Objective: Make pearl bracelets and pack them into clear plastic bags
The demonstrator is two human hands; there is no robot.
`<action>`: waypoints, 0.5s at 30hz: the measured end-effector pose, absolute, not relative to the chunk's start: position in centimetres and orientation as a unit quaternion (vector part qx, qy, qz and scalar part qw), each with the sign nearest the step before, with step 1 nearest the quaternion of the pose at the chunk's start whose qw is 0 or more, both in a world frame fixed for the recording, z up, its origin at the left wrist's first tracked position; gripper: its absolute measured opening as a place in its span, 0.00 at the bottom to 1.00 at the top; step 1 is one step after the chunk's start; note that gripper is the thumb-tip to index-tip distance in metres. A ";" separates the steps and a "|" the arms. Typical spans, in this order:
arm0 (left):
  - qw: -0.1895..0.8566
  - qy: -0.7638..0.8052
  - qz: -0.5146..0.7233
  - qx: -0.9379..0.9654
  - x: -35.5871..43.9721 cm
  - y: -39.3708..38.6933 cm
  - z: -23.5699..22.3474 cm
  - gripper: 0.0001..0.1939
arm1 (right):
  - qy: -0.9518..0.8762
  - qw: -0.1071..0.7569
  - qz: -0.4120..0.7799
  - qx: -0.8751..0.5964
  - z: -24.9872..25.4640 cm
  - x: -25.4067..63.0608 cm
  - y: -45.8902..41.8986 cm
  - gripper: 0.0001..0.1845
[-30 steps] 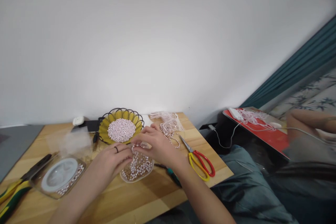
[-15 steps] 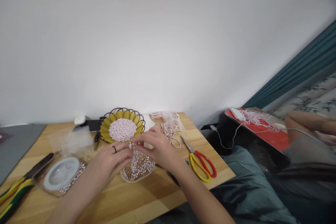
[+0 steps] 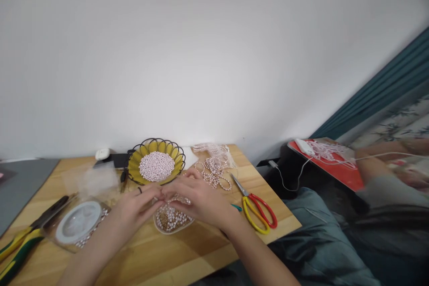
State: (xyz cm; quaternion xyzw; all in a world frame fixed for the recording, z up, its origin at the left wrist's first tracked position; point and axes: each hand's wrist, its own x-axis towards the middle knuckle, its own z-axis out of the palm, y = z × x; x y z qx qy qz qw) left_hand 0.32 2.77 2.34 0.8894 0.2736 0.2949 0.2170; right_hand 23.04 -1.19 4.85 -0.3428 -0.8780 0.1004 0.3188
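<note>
While the two hands bend in toward each other with fingertips almost meeting, the left hand (image 3: 142, 205), wearing one dark ring (image 3: 140, 190), and the right hand (image 3: 197, 194) both have fingers curled and thumbs drawn in; I cannot tell whether either one pinches anything. Directly beneath them sits one small plastic tub (image 3: 172, 231) with rounded corners, partly covered by the fingers, holding glossy pale-pink and gold beads (image 3: 174, 220). Just behind the hands stands one round yellow basket (image 3: 133, 167) with a looped black rim, heaped with smooth pinkish beads (image 3: 156, 166). Beyond the right hand lie tangled bead strands (image 3: 216, 174), too knotted to count, and one pair of scissors (image 3: 256, 212), steel-bladed, with one red and one yellow handle loop. Left of the left hand, one round whitish spool (image 3: 78, 222) rests in a clear container, near crinkled clear plastic (image 3: 100, 179). One tool with yellow-and-green handles (image 3: 22, 246) lies at the far left of the wood-grained desk (image 3: 187, 254).
</note>
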 end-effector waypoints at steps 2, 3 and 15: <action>0.236 0.291 0.302 0.877 0.2 2.6 2.3 0.07 | -0.869 0.336 0.115 -0.344 4.5 23.0 -1.2 0.09; 0.252 0.299 0.308 0.867 0.2 2.5 2.3 0.07 | -0.864 0.343 0.117 -0.350 4.4 23.0 -1.2 0.10; 0.439 0.365 0.469 0.674 1.0 1.7 -0.1 0.37 | -0.686 0.558 0.121 -0.450 2.8 21.8 -1.5 0.22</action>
